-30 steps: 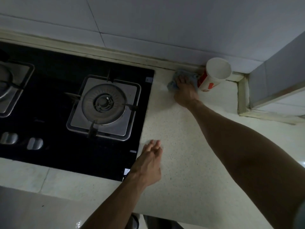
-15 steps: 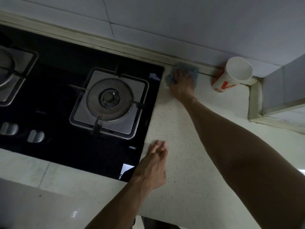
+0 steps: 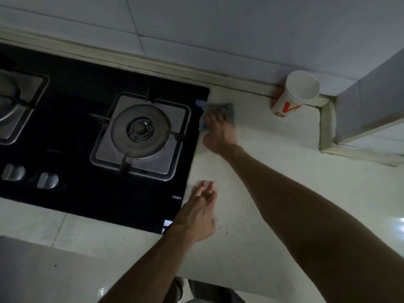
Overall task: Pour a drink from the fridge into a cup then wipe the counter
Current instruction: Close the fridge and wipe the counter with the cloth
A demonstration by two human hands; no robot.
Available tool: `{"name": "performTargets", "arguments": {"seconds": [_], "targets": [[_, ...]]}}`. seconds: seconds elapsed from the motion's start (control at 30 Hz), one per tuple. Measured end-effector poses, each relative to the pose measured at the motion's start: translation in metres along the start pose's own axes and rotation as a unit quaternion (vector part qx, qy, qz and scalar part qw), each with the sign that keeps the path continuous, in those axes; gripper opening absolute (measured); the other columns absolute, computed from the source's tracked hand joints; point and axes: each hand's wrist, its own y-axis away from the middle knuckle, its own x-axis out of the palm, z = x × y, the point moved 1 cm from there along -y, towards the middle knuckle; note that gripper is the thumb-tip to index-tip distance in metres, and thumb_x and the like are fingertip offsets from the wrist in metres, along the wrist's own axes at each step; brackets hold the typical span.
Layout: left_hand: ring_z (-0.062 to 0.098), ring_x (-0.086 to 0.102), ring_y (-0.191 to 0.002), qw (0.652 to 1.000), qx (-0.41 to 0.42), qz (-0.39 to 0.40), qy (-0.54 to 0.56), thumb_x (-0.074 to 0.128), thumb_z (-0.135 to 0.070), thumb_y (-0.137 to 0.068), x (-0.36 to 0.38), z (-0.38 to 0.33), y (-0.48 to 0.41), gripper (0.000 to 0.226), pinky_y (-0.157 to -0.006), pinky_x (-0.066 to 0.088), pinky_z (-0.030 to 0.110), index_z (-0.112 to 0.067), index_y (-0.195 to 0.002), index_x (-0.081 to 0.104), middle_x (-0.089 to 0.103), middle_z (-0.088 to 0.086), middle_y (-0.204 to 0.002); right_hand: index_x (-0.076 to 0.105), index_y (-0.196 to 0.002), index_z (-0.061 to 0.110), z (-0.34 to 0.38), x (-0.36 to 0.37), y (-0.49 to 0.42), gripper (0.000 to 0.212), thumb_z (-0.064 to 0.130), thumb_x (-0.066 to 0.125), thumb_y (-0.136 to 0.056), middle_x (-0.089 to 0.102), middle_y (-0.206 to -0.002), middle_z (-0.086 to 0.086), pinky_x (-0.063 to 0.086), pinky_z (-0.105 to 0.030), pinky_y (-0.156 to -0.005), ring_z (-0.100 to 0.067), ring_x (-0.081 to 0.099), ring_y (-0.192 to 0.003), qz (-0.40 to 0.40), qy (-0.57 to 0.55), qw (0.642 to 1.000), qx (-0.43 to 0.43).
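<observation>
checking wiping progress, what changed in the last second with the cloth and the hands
The right hand slid the cloth left, away from the cup, to the right edge of the hob. The cup stayed in the corner; the left hand stayed open near the hob's front corner.

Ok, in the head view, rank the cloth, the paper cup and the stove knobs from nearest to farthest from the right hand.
1. cloth: pressed under the fingers of the right hand.
2. paper cup: off to its right, farther back.
3. stove knobs: far to its left, toward the front.
</observation>
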Motion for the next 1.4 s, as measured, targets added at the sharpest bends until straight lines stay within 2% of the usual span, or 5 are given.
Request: {"name": "performTargets", "arguments": {"seconds": [0.4,0.73,1.07,1.27,1.4], "targets": [[0.022,-0.004,-0.15,0.997,-0.011,-0.017,0.081,0.048,-0.015,-0.093,0.003,0.004,-0.003,0.074,-0.122,0.014,0.033,-0.009,-0.154,0.006,0.001,0.007,-0.163,0.025,-0.152,0.016,-0.018,-0.005,0.035,0.073,0.008,0.048,-0.084,0.021,-0.161,-0.005,0.009,-0.038,-0.121,-0.024,0.012,-0.149,0.043,0.038,0.996,-0.073],[0.023,-0.005,-0.15,0.999,0.006,-0.032,0.023,0.047,-0.016,-0.091,0.016,0.005,-0.006,0.073,-0.122,0.01,0.03,-0.008,-0.153,0.009,-0.002,0.009,-0.163,0.013,-0.154,0.014,-0.044,-0.007,-0.031,0.071,0.021,0.042,-0.089,0.013,-0.16,-0.011,0.011,-0.039,-0.12,-0.03,0.011,-0.147,0.031,0.009,0.997,0.073],[0.025,0.001,-0.15,0.996,0.021,-0.085,-0.029,0.042,-0.018,-0.096,0.021,0.005,0.002,0.066,-0.123,0.003,0.036,-0.002,-0.153,0.012,0.004,0.014,-0.162,0.024,-0.152,0.01,0.021,0.028,0.067,0.079,0.035,0.046,-0.081,0.02,-0.16,-0.011,0.009,-0.045,-0.121,-0.031,0.01,-0.149,0.017,0.02,1.0,-0.012],[0.026,0.025,-0.146,0.992,0.056,-0.109,-0.024,0.029,-0.012,-0.096,0.048,0.0,0.056,0.052,-0.122,0.015,0.034,0.0,-0.146,0.034,0.032,0.019,-0.154,0.026,-0.152,0.012,0.039,0.04,0.145,0.082,0.028,0.05,-0.075,0.018,-0.161,-0.008,0.005,-0.045,-0.122,-0.027,0.005,-0.15,0.048,-0.017,0.997,-0.057],[0.027,0.06,-0.114,0.989,0.093,-0.111,-0.034,0.03,-0.011,-0.084,0.051,-0.003,0.082,0.045,-0.106,0.037,0.033,-0.004,-0.101,0.071,0.068,0.017,-0.112,0.027,-0.152,0.014,0.035,0.043,0.179,0.08,0.029,0.044,-0.075,0.021,-0.16,-0.007,0.008,-0.044,-0.122,-0.026,0.011,-0.15,0.086,0.018,0.987,-0.133]]}}
